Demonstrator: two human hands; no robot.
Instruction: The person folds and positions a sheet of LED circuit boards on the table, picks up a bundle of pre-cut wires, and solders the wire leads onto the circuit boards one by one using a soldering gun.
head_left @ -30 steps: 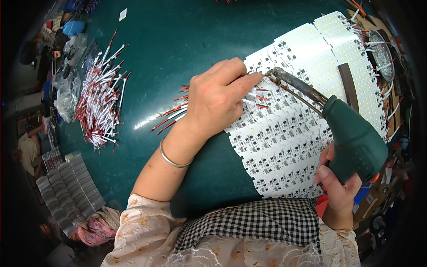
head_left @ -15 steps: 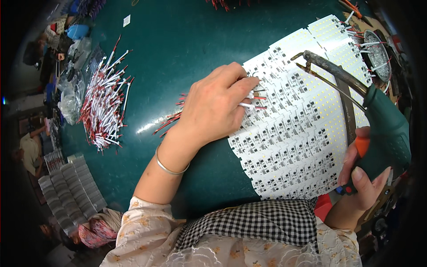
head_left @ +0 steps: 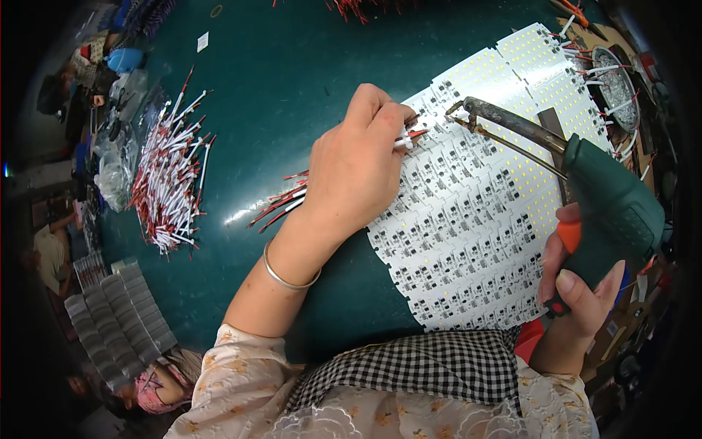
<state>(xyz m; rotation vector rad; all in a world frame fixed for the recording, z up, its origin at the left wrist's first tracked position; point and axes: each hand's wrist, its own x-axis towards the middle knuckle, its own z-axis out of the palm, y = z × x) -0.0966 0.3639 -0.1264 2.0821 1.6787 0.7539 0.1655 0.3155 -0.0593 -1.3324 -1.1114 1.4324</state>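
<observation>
My left hand [head_left: 358, 157] is closed round a small bunch of red and white wires [head_left: 281, 201], whose ends stick out on both sides of the fist. Its fingertips hover at or touch the upper left edge of a white circuit board panel [head_left: 468, 227] dotted with black parts and yellow squares. In my right hand [head_left: 581, 282] is a green soldering gun [head_left: 610, 197] with an orange trigger. Its dark metal tip points left over the panel, a short way right of the wire ends. Whether the tip touches the board I cannot tell.
A heap of red and white wires [head_left: 172, 175] lies on the green table [head_left: 256, 88] at left. Past the panel's right edge sits a round metal dish [head_left: 616, 88]; orange-handled pliers [head_left: 578, 14] lie behind it. Grey stacked pieces [head_left: 121, 314] and other people are at far left.
The soldering gun has moved left, its tip now nearer my left fingers. My left hand has turned and shifted slightly up, its wire ends nearer the panel's edge.
</observation>
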